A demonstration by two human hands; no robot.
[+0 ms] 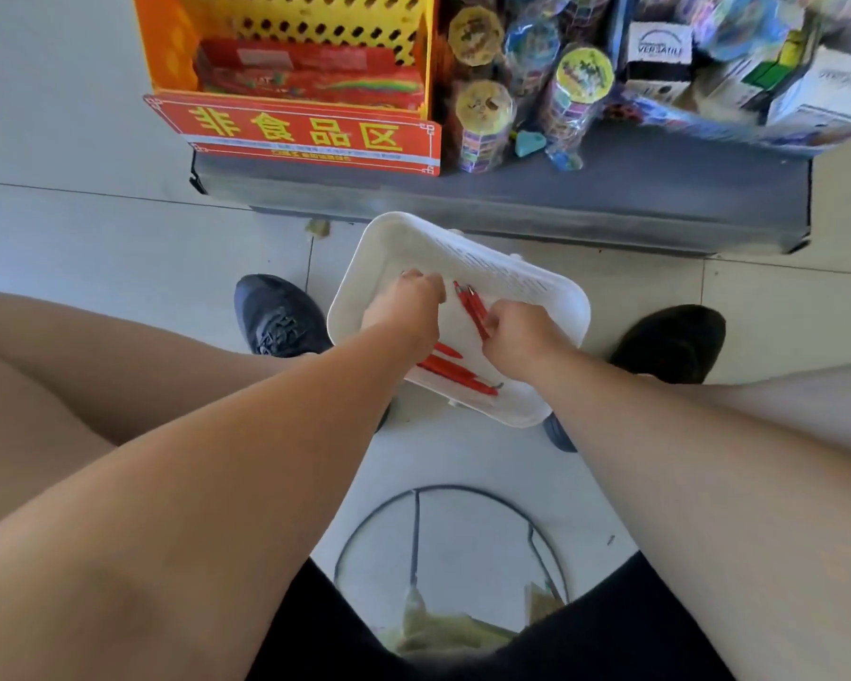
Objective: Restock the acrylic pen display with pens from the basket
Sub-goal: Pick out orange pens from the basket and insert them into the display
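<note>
Grey shelf base [512, 189] runs just beyond the basket [551, 287], carrying a red sign [305, 135] and wrapped toys [576, 81]. Your left shoe [278, 317] sits against the basket's left edge and your right shoe [669, 344] just beside its right. The basket is white plastic with a slotted far wall, resting askew on the floor tiles. Loose pens [458, 373], all red, lie at its near corner, partly under your left forearm. Your right hand [522, 336] pinches a few red pens [472, 307] at the basket's middle, their ends pointing toward the far wall. Your left hand [406, 302] is in the basket's left side, knuckles up and fingers curled down; you cannot tell whether it grips anything.
</note>
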